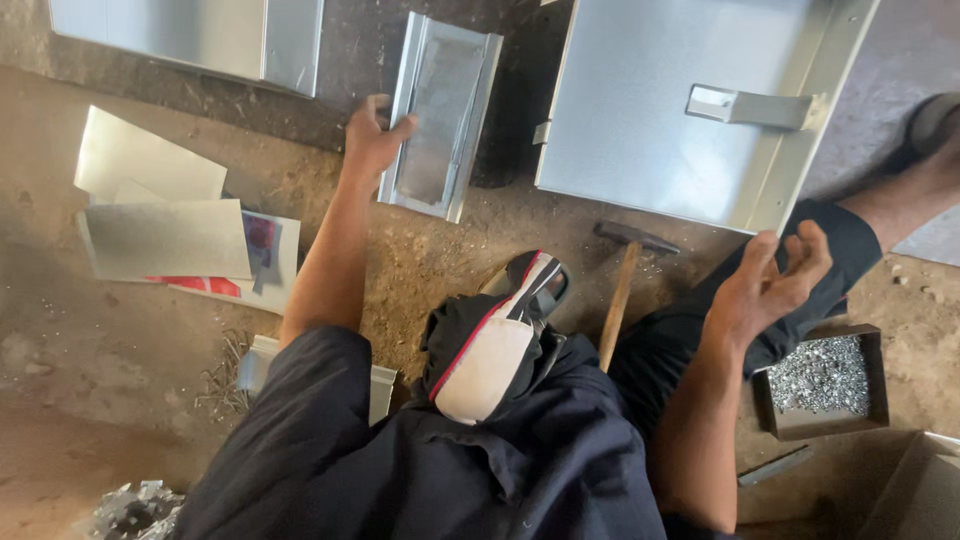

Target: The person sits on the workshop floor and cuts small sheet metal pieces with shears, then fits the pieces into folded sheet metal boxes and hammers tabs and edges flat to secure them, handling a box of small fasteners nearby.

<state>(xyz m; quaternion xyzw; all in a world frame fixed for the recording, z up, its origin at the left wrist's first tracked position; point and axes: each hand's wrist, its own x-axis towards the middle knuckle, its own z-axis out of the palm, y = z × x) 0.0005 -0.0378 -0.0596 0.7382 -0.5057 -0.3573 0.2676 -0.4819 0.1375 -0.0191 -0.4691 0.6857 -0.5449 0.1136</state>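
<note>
the left hand (373,135), at upper centre-left of the frame, grips the left edge of a small folded sheet-metal channel (440,115) that lies on the dirt floor (130,340). the right hand (765,280), at centre right, hangs released with fingers spread, holding nothing, just below the lower corner of a large sheet-metal tray (650,110) with a riveted bracket. a hammer (622,275) with a wooden handle lies on the floor between the two arms, near the tray's lower edge. a shallow cardboard box of small metal rivets (825,380) sits at lower right, just beside the right forearm. flat sheet-metal offcuts (160,215) lie stacked at the left of the frame.
</note>
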